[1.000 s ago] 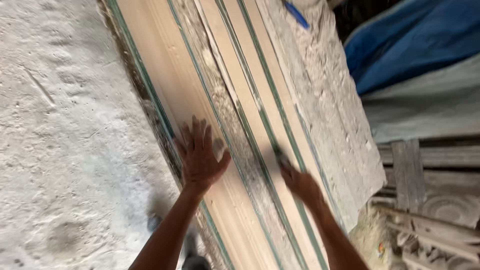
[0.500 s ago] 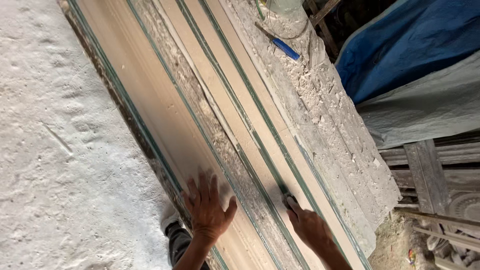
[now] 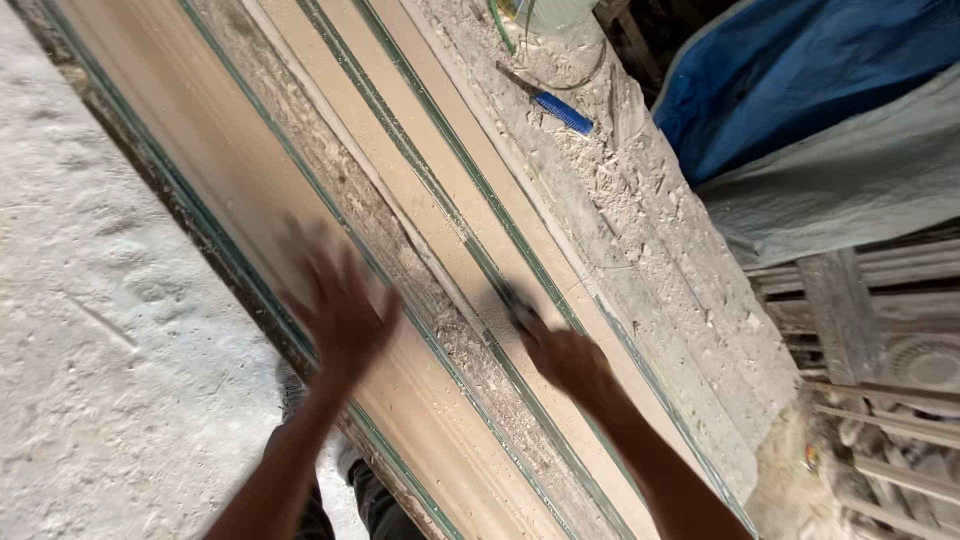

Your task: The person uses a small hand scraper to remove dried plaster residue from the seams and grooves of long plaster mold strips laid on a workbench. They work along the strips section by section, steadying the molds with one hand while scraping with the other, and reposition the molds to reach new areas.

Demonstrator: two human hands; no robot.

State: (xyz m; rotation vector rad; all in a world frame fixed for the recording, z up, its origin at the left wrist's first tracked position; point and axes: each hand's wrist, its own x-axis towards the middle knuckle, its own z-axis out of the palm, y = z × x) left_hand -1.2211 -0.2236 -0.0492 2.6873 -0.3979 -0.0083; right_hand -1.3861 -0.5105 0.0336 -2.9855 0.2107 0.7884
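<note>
Long pale wooden moulding strips with green edges point(image 3: 240, 190) lie diagonally on a dusty workbench. My left hand point(image 3: 340, 315) is blurred, fingers spread, over the widest strip. My right hand point(image 3: 565, 360) is closed around a small dark tool point(image 3: 512, 300) whose tip rests in the green groove of a narrower strip point(image 3: 450, 200). Wood shavings fill the gap between the strips.
A blue-handled tool point(image 3: 560, 110) lies on the shavings-covered bench top point(image 3: 650, 230) at the far end. A blue and grey tarpaulin point(image 3: 820, 110) hangs at the right. Carved wooden pieces point(image 3: 900, 370) are stacked at the lower right. A white dusty floor point(image 3: 90, 350) lies at the left.
Both hands have moved up along the strips, away from me. The left hand is now blurred in motion; the right hand has slid the tool further along the groove.
</note>
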